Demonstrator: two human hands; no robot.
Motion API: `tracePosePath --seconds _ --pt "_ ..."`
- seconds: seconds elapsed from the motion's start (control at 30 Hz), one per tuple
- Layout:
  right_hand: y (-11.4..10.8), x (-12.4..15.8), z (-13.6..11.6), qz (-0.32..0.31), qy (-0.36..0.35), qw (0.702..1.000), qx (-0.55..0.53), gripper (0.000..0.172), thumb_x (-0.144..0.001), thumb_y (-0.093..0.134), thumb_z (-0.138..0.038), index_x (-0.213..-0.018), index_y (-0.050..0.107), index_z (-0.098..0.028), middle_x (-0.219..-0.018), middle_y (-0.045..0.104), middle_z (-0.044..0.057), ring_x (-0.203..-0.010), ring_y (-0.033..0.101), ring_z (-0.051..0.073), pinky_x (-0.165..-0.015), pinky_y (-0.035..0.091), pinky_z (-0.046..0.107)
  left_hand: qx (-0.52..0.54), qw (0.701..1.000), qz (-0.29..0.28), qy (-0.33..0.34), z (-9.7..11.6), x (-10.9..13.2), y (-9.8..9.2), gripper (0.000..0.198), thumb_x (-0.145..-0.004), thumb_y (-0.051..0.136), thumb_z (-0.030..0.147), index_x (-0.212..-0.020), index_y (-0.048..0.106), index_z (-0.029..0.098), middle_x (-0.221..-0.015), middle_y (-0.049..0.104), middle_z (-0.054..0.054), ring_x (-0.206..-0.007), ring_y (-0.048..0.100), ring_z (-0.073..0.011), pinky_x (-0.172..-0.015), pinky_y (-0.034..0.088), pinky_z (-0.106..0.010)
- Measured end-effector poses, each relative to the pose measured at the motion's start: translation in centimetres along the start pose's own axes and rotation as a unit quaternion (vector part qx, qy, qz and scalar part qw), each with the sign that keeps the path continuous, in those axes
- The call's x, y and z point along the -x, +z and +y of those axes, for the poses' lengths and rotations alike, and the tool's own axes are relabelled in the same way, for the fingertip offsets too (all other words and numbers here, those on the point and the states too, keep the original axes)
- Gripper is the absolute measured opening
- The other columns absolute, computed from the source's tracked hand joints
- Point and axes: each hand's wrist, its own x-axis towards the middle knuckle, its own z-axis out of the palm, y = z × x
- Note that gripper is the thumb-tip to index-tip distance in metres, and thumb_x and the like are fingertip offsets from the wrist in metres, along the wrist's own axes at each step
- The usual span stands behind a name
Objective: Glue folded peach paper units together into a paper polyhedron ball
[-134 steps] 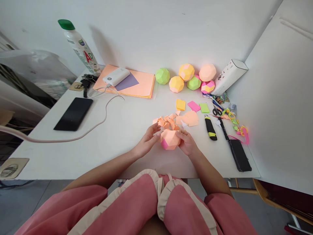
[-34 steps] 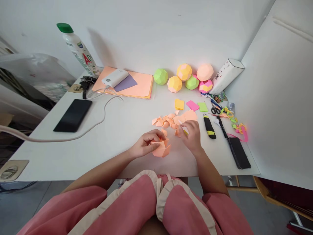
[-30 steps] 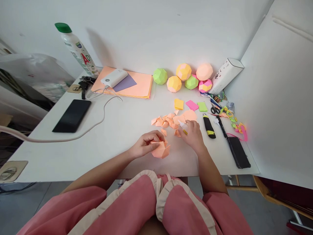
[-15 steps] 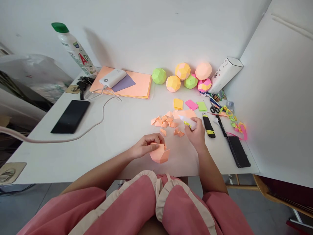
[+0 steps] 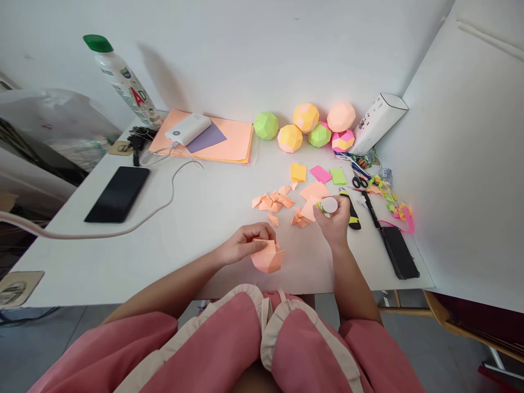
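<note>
My left hand (image 5: pixel 249 241) grips a partly formed peach paper ball (image 5: pixel 268 258) by its rim, near the table's front edge. Its fingers are closed on the paper. In my right hand (image 5: pixel 335 221) is a white glue bottle (image 5: pixel 328 205), its round base turned toward me; its nozzle is hidden. Flat peach paper pieces (image 5: pixel 314 191) lie just left of and beyond that hand. Small folded peach pieces (image 5: pixel 272 202) are scattered beyond my left hand.
Finished paper balls (image 5: pixel 306 118) stand by the wall. Yellow (image 5: pixel 298 172), pink and green paper stacks lie before them. A cutter (image 5: pixel 354 218), scissors (image 5: pixel 360 181) and black pouch (image 5: pixel 399 254) are right. A phone (image 5: pixel 118 194), cable and power bank (image 5: pixel 188 129) are left.
My right hand has moved slightly right, and the glue bottle has turned so its base faces me. The flat peach pieces have shifted and spread. My left hand stays still on the paper ball.
</note>
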Motion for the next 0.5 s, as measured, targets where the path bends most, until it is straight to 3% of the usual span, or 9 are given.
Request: tracePosePath --seconds 0.1,0.27,0.5 --pt "0.3 -0.3 0.6 -0.017 0.057 0.998 0.033 0.034 -0.065 0.068 -0.026 -0.085 0.041 -0.022 -0.09 0.056 0.002 -0.081 0.056 0.016 -0.073 0.05 0.033 0.002 1.0 0.002 0.0 -0.1 0.0 0.0 0.026 -0.085 0.056 0.031 -0.066 0.05 0.015 -0.088 0.056 -0.007 -0.076 0.056 -0.0166 -0.063 0.041 -0.028" --pt "0.5 -1.2 2.1 0.009 0.152 0.988 0.023 0.039 -0.064 0.07 -0.032 -0.085 0.04 -0.021 -0.086 0.055 0.001 -0.074 0.054 0.014 -0.066 0.048 0.03 -0.004 1.0 0.004 -0.004 0.0 0.0 0.0 0.025 -0.085 0.056 0.031 -0.066 0.05 0.015 -0.088 0.056 -0.007 -0.076 0.055 -0.0162 -0.064 0.041 -0.028" --pt "0.2 -1.9 3.2 0.012 0.16 0.985 -0.067 0.039 -0.066 0.07 -0.042 -0.086 0.044 -0.02 -0.081 0.058 -0.001 -0.074 0.056 0.014 -0.064 0.048 0.027 -0.004 1.0 -0.002 -0.011 0.2 0.1 0.2 0.026 -0.086 0.055 0.031 -0.067 0.049 0.015 -0.089 0.057 -0.008 -0.076 0.055 -0.016 -0.064 0.041 -0.028"
